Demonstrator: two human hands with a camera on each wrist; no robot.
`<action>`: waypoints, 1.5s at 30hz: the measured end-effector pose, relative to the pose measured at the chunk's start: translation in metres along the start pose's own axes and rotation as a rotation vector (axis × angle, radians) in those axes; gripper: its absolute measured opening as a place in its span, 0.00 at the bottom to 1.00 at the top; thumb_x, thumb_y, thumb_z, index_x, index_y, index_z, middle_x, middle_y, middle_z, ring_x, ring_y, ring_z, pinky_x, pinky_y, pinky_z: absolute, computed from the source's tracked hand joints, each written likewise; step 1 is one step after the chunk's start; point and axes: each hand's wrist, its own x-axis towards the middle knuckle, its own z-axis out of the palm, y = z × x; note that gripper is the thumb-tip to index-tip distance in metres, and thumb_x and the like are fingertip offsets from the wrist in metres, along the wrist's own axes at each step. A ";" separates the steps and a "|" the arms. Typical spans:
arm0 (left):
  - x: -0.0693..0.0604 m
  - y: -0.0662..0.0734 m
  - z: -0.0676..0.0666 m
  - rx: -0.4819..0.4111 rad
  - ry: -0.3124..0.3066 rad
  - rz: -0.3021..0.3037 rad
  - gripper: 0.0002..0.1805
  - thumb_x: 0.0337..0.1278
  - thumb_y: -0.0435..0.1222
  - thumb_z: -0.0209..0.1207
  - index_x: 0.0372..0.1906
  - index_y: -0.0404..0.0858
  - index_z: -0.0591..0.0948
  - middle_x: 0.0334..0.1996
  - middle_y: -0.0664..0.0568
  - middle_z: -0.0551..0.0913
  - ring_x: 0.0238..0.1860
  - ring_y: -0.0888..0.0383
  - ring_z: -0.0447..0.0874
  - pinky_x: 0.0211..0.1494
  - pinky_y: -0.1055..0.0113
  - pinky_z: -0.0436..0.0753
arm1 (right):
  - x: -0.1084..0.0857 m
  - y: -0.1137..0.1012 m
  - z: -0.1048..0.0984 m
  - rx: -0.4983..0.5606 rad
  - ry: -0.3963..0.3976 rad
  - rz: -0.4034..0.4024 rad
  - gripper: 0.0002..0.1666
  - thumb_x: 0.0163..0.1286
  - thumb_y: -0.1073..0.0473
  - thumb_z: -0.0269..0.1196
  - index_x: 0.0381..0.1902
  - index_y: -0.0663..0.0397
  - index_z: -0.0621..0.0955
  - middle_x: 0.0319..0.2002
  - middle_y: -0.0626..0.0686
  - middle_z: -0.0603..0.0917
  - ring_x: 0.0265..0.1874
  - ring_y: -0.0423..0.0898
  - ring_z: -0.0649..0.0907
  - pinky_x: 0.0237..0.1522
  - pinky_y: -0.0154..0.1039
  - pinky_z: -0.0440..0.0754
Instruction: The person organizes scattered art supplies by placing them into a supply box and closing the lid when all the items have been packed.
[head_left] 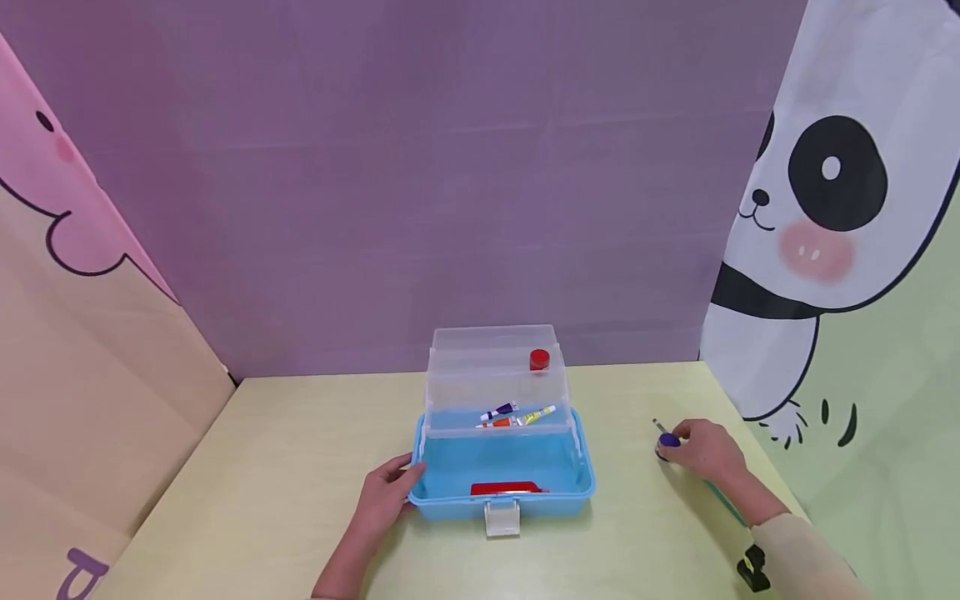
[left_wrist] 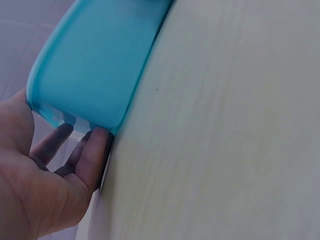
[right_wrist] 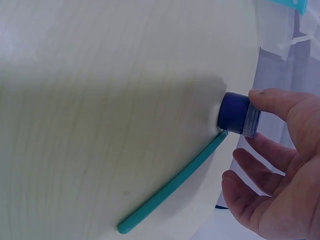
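A light blue storage box with clear upper trays stands raised open on the table. My left hand grips its left side, the thumb at the rim; in the left wrist view the fingers bend against the box's end wall. To the right, my right hand pinches a small blue-purple paint jar between thumb and fingers, close to the tabletop. A paintbrush with a green handle lies beside the jar, partly hidden by my right hand and forearm in the head view.
Small purple, orange and yellow paint tubes lie in a clear tray, with a red jar higher up. A red tube lies in the box's base. Near my right sleeve sits a black object.
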 end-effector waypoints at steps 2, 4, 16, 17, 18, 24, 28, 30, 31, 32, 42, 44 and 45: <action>0.000 -0.001 0.000 -0.003 0.001 -0.002 0.30 0.61 0.45 0.63 0.61 0.30 0.75 0.46 0.39 0.81 0.39 0.50 0.84 0.39 0.57 0.86 | 0.000 -0.001 0.000 0.000 -0.001 -0.002 0.22 0.59 0.48 0.69 0.39 0.63 0.83 0.40 0.61 0.83 0.28 0.49 0.79 0.27 0.43 0.75; -0.001 -0.001 -0.001 0.000 0.001 -0.008 0.30 0.61 0.45 0.63 0.62 0.30 0.75 0.46 0.39 0.81 0.40 0.49 0.84 0.39 0.56 0.86 | 0.000 -0.001 0.001 -0.003 0.001 -0.002 0.21 0.59 0.48 0.69 0.38 0.62 0.83 0.39 0.61 0.84 0.28 0.48 0.79 0.26 0.43 0.75; -0.002 0.001 -0.001 -0.010 -0.007 -0.006 0.30 0.62 0.46 0.62 0.62 0.30 0.74 0.47 0.37 0.80 0.42 0.48 0.84 0.40 0.55 0.85 | 0.006 -0.003 0.001 -0.031 0.089 -0.045 0.23 0.54 0.49 0.70 0.36 0.66 0.85 0.36 0.63 0.83 0.29 0.55 0.80 0.23 0.43 0.74; -0.002 0.001 -0.001 -0.009 -0.006 -0.004 0.30 0.62 0.46 0.62 0.62 0.30 0.74 0.47 0.37 0.80 0.42 0.48 0.84 0.40 0.55 0.85 | 0.007 -0.004 0.000 -0.034 0.098 -0.052 0.23 0.54 0.50 0.71 0.35 0.66 0.85 0.37 0.64 0.83 0.30 0.56 0.80 0.23 0.43 0.75; -0.002 0.001 -0.001 -0.007 -0.004 -0.003 0.30 0.62 0.46 0.62 0.62 0.30 0.74 0.47 0.37 0.80 0.42 0.48 0.84 0.40 0.55 0.85 | 0.007 -0.006 -0.001 -0.033 0.102 -0.058 0.22 0.53 0.50 0.71 0.35 0.66 0.85 0.37 0.64 0.83 0.30 0.56 0.80 0.23 0.43 0.75; -0.002 0.000 -0.001 -0.008 -0.001 -0.004 0.30 0.61 0.46 0.63 0.62 0.30 0.75 0.47 0.38 0.80 0.41 0.49 0.84 0.40 0.55 0.85 | 0.009 -0.015 -0.006 -0.015 0.095 -0.069 0.21 0.54 0.51 0.70 0.35 0.66 0.84 0.39 0.65 0.82 0.27 0.51 0.79 0.23 0.42 0.74; 0.000 -0.002 -0.001 -0.003 -0.002 0.004 0.30 0.61 0.46 0.63 0.62 0.31 0.75 0.47 0.39 0.80 0.41 0.49 0.84 0.39 0.56 0.85 | 0.011 -0.022 -0.010 -0.003 0.077 -0.074 0.21 0.56 0.50 0.69 0.36 0.65 0.84 0.29 0.57 0.82 0.24 0.48 0.76 0.23 0.41 0.72; 0.000 -0.002 -0.001 -0.001 -0.003 0.006 0.30 0.61 0.46 0.63 0.62 0.31 0.75 0.46 0.39 0.81 0.40 0.49 0.84 0.39 0.56 0.86 | 0.012 -0.025 -0.012 0.004 0.060 -0.078 0.21 0.57 0.50 0.69 0.36 0.64 0.83 0.24 0.51 0.81 0.22 0.47 0.74 0.23 0.41 0.71; 0.000 -0.002 -0.001 0.000 -0.004 0.008 0.30 0.61 0.46 0.63 0.62 0.31 0.75 0.45 0.40 0.81 0.40 0.49 0.84 0.39 0.56 0.86 | 0.012 -0.028 -0.013 0.008 0.054 -0.083 0.21 0.58 0.49 0.69 0.37 0.64 0.83 0.22 0.49 0.79 0.21 0.47 0.74 0.23 0.41 0.71; 0.000 -0.002 -0.001 0.003 -0.003 0.009 0.30 0.61 0.46 0.63 0.62 0.31 0.75 0.45 0.40 0.81 0.40 0.49 0.84 0.38 0.56 0.86 | 0.012 -0.030 -0.014 0.010 0.049 -0.081 0.21 0.58 0.49 0.69 0.37 0.63 0.83 0.21 0.48 0.79 0.21 0.47 0.74 0.23 0.41 0.70; -0.004 0.003 -0.001 -0.016 -0.018 0.015 0.30 0.63 0.44 0.62 0.62 0.29 0.74 0.42 0.39 0.81 0.38 0.49 0.85 0.37 0.57 0.86 | 0.016 -0.059 -0.027 -0.035 0.046 -0.110 0.20 0.58 0.48 0.69 0.38 0.59 0.83 0.37 0.59 0.84 0.30 0.51 0.80 0.27 0.44 0.76; -0.004 0.003 -0.001 -0.016 -0.017 0.008 0.29 0.63 0.44 0.62 0.62 0.29 0.74 0.42 0.39 0.81 0.39 0.48 0.85 0.37 0.56 0.86 | 0.017 -0.067 -0.031 -0.034 0.045 -0.109 0.20 0.58 0.48 0.70 0.39 0.59 0.83 0.35 0.57 0.84 0.29 0.50 0.79 0.26 0.42 0.75; -0.004 0.004 -0.001 -0.017 -0.017 0.005 0.29 0.63 0.44 0.62 0.62 0.29 0.74 0.43 0.39 0.81 0.39 0.48 0.85 0.38 0.56 0.86 | 0.018 -0.070 -0.032 -0.034 0.046 -0.111 0.20 0.58 0.48 0.70 0.39 0.59 0.83 0.34 0.56 0.84 0.28 0.49 0.78 0.25 0.42 0.75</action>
